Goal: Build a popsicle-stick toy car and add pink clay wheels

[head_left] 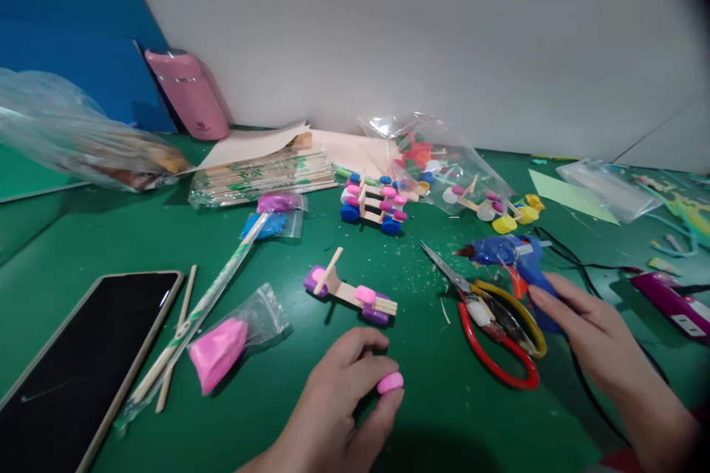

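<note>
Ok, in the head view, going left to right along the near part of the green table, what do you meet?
Phone → pink clay bag → left hand pinching a pink cap → red-and-yellow scissors → right hand reaching the blue glue gun → purple device.

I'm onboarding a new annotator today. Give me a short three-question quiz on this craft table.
1. True or false: the left hand pinches a small pink round cap.
2. What does the right hand touch? A) blue hot glue gun B) black phone C) pink bottle
3. Which tool lies between the hands on the green table?

Key: 1 true; 2 A; 3 the scissors with red and yellow handles.
</note>
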Tool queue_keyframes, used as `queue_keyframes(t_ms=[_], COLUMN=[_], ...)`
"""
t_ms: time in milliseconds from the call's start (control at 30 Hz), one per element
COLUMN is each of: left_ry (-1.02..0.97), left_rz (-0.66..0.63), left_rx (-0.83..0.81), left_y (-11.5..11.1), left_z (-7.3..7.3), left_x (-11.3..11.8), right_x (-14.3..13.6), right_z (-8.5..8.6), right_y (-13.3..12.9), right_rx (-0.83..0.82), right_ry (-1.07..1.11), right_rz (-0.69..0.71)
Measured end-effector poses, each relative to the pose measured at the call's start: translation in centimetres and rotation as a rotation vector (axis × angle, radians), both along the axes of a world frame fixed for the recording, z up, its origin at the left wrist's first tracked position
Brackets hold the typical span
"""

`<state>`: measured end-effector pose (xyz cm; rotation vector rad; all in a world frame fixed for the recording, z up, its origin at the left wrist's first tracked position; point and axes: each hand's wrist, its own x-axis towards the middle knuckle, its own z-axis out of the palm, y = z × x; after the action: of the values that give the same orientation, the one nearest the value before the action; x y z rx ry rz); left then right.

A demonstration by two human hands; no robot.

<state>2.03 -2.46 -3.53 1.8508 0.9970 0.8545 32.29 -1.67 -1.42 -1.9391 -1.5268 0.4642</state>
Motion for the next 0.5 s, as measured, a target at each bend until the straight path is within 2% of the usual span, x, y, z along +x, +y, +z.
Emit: queue_keyframes(t_ms=[67, 133, 267, 333, 433, 500], left_ry=[-0.046, -0.095, -0.289, -0.385, -0.479, -0.534], left_rz=[-0.054, -0.072, -0.033, -0.021, -0.007, -0.016], left_rx=[-0.093, -0.263, -0.788, -0.978, -1.103, -1.145], left_y=[0.1, 0.2, 0.3, 0.3, 0.4, 0.4], left_z=[0.4, 0.9, 1.4, 1.6, 1.7, 1.8], left_x=[0.0, 0.1, 0.5, 0.7, 0.9, 0.9], right_x=[1.5, 2.7, 3.1, 1.9, -2.1, -5.6], right_z=[-0.5, -1.1, -1.4, -0.7, 1.2, 2.2], right_y=[1.2, 2.2, 2.9, 2.5, 1.1, -0.2], right_rx=[-0.007, -0.033, -0.039, 0.019, 0.154, 0.306], right_ry=[-0.138, -0.238, -0.322, -0.392, -0.418, -0.362], right_rz=[-0.014, -0.057, -0.037, -0.032, 0.015, 0.250])
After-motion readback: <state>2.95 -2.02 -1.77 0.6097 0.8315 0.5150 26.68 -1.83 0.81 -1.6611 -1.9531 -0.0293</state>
